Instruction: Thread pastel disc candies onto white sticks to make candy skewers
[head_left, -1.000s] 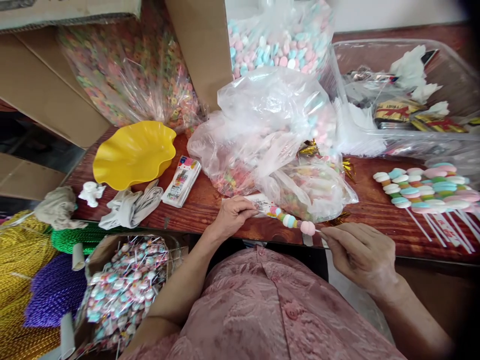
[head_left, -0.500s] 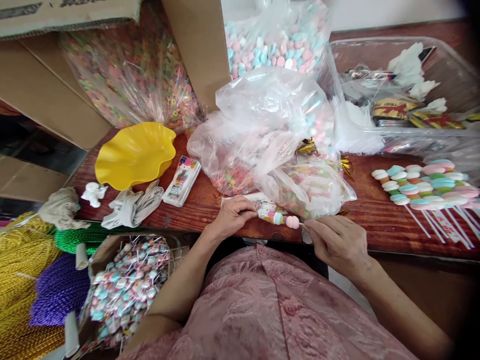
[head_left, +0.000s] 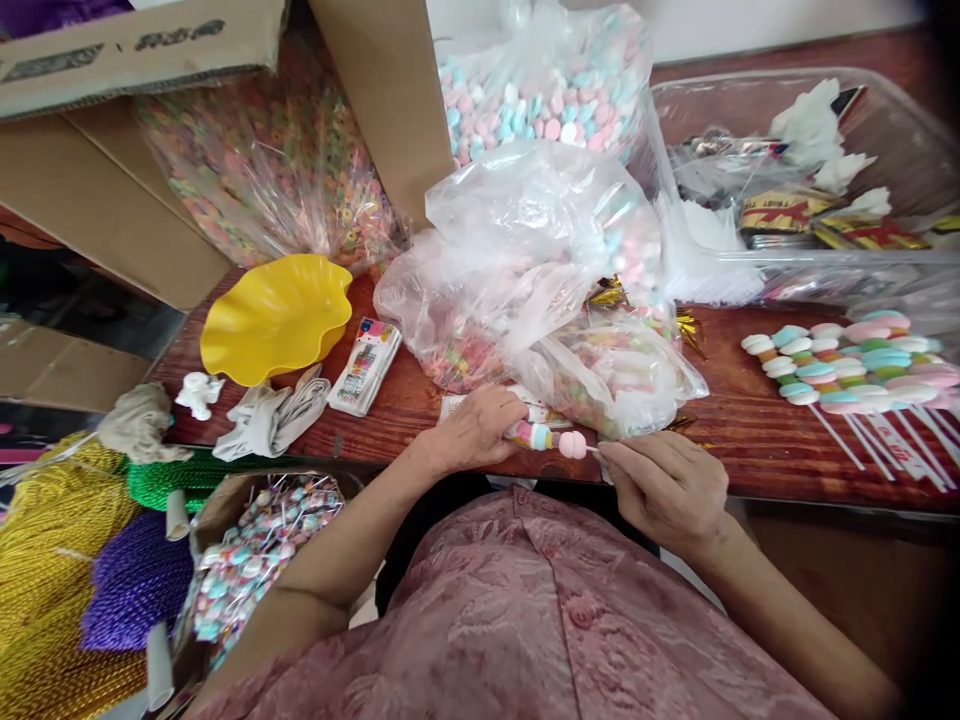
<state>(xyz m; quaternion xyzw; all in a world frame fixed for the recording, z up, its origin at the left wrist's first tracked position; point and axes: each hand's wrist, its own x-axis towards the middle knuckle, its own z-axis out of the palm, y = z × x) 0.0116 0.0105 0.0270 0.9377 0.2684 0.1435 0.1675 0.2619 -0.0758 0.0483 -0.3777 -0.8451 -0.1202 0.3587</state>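
A candy skewer (head_left: 551,440) with pastel pieces lies level over the front edge of the wooden table (head_left: 757,440). My left hand (head_left: 472,432) is closed around its left end, where a small clear wrapper seems to cover the candies. My right hand (head_left: 660,485) pinches the thin stick just right of the pink end candy. Both hands are close together in front of my pink shirt.
Clear bags of candy (head_left: 540,270) crowd the table's middle. Finished skewers (head_left: 847,365) lie at the right, a clear bin (head_left: 810,190) behind them. A yellow wavy bowl (head_left: 274,315), a small packet (head_left: 366,365) and cloth sit left. A box of lollipops (head_left: 255,550) and beaded strings (head_left: 67,560) lie below.
My right hand has moved left toward my left hand, pushing the skewer leftward so fewer candies show outside my left fist.
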